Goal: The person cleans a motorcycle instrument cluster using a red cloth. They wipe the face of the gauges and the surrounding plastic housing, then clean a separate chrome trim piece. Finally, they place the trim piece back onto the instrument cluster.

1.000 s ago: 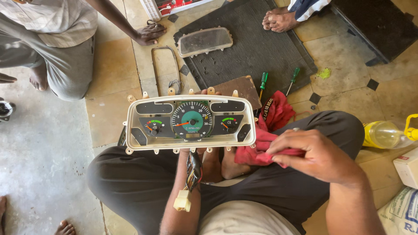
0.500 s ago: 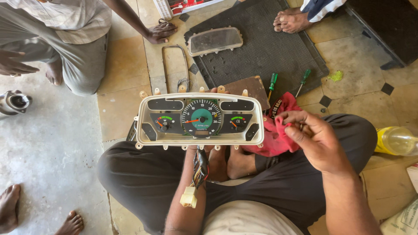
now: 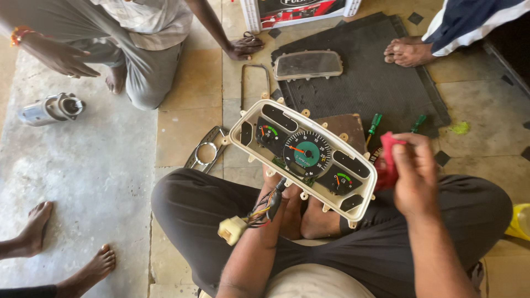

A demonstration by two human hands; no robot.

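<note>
- Cream plastic frames the instrument cluster (image 3: 302, 158), held tilted above the person's crossed legs in the head view; its wire harness with a pale connector (image 3: 232, 229) dangles below.
- The left hand (image 3: 276, 182) sits behind the cluster, mostly hidden, its grip apparently closed on the back.
- The right hand (image 3: 414, 176) pinches a red cloth (image 3: 388, 157) just beside the cluster's right end.
- Judged step: wiping the gauge face; bringing cloth onto the dials calls for a steady hold.
- Two green screwdrivers (image 3: 374, 124) lie on the floor beyond; a clear cover (image 3: 308, 65) lies on the black mat (image 3: 375, 83).
</note>
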